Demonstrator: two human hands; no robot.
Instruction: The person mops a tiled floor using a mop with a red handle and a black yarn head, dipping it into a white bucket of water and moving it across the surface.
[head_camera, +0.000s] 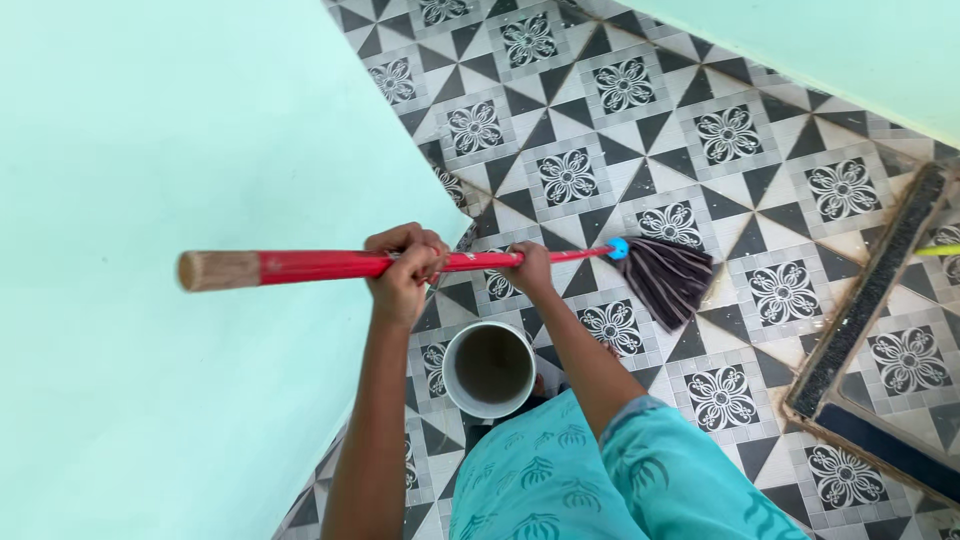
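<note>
Seen from above, the left hand (405, 268) and right hand (528, 268) are both closed around a red mop handle (330, 265) lying level, left to right. The dark mop head (668, 277) rests on the patterned tiled floor (720, 130) to the right, nearer the right hand — a white bucket (489, 368) stands below; its murky contents are hard to make out

No packages, labels, signs or screens are visible in this view.
</note>
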